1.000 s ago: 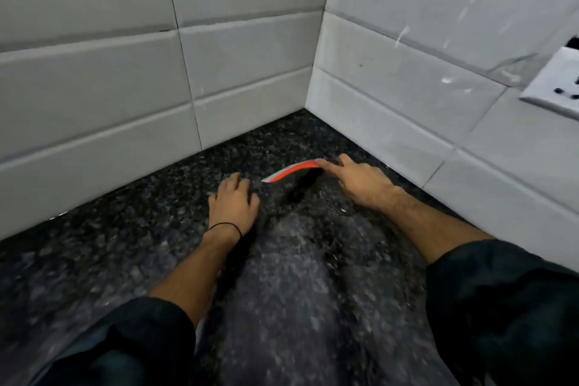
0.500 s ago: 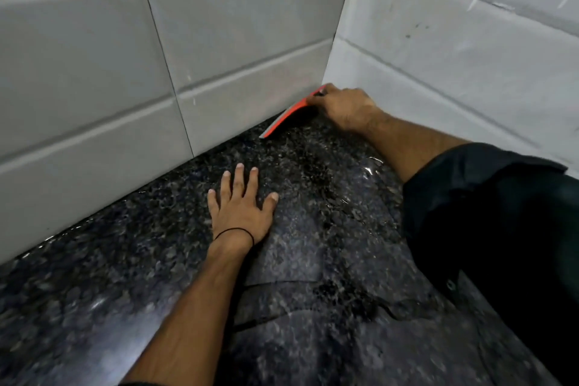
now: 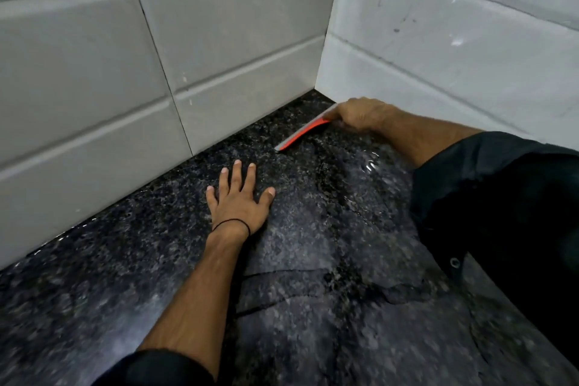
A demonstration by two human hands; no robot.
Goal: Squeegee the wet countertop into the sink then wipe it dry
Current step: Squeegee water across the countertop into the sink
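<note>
A black speckled granite countertop (image 3: 313, 307) fills the lower view, wet, with a rippled sheet of water near the right side. My right hand (image 3: 360, 113) is shut on the end of an orange and grey squeegee (image 3: 300, 135), whose blade rests on the counter just off the corner where the two tiled walls meet. My left hand (image 3: 239, 197) lies flat on the counter with its fingers spread, a short way to the front left of the blade's free end. A thin black band circles the left wrist. No sink is in view.
White tiled walls (image 3: 219, 41) close the counter at the back and on the right, meeting in a corner (image 3: 326, 84). My dark right sleeve (image 3: 501, 213) covers the counter's right part. Water edges show as dark lines in the near middle.
The squeegee and my right hand have drawn back a little from the back wall along the counter toward me. My left hand stays flat in place.
</note>
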